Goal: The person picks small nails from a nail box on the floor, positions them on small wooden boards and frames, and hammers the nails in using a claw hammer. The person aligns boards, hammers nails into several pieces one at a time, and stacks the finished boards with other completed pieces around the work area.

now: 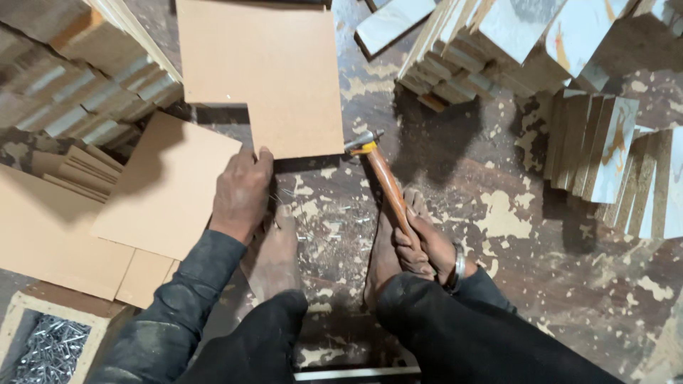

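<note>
The right hand grips a wooden-handled hammer, its long axis slanting head-up toward the flat tan fibreboard square. The left hand lies flat, fingertips at that board's lower edge.

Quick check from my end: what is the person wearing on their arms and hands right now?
Both hands are bare, no gloves. The left hand comes out of a long dark, dusty, creased sleeve reaching the wrist. The right hand has a matching dark sleeve and a silver metal bangle at the wrist.
</note>
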